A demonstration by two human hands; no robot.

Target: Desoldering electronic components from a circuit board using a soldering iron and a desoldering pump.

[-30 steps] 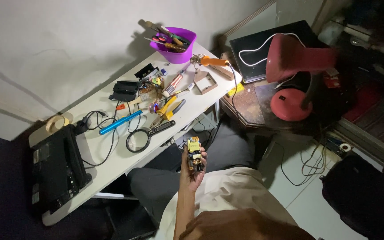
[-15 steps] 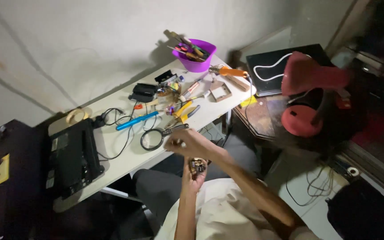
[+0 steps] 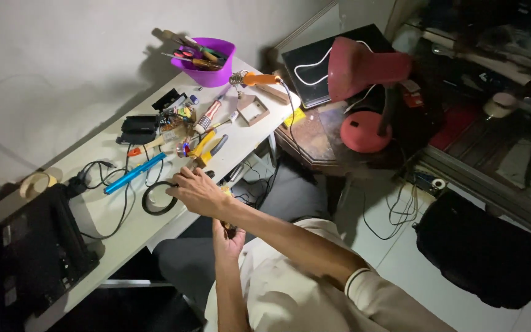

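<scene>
The right hand is extended over the near edge of the white bench, its fingers curled at the black ring-framed magnifier; whether the ring is actually clamped cannot be told. The left hand is held below the bench edge, at 5 o'clock from the right hand, fingers closed around a small component largely hidden by the right forearm. A blue pen-shaped tool lies at 10 o'clock from the magnifier, yellow-handled pliers at 1 o'clock. A purple bowl of tools stands at the far end.
</scene>
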